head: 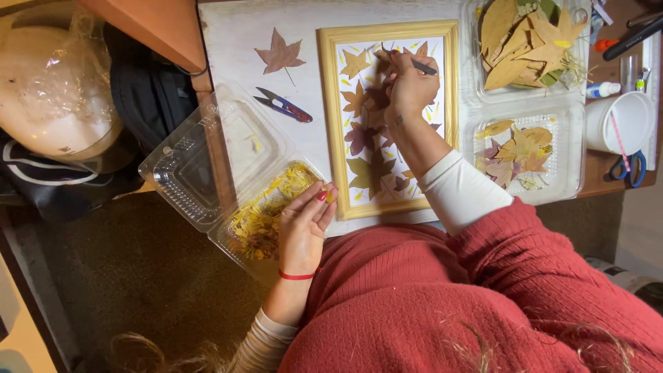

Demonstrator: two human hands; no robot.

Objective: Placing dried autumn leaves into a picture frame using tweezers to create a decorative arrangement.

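Over the wooden picture frame (389,117): right hand (409,86) closed in a pinch grip on a slim dark tool (423,67), tip pointing away from the body and to the right, hovering at the upper part of the leaf arrangement. Pressed leaves (366,138) laid in the frame directly below and toward the body from that grip; frame's long axis running away from the body.

Left hand (306,224) near the body, fingertips (324,195) pinched shut on a small yellow petal, at the near-right edge of the clear clamshell container (207,159) holding yellow petals (266,214). Frame lies just right of this grip, close; right hand nearer to the leaves.

Beyond the left grip: small snips (283,105) and a single reddish leaf (279,54) on the white desk (228,34). Right of the right grip: two clear trays of dried leaves (525,48), white cup (621,121).
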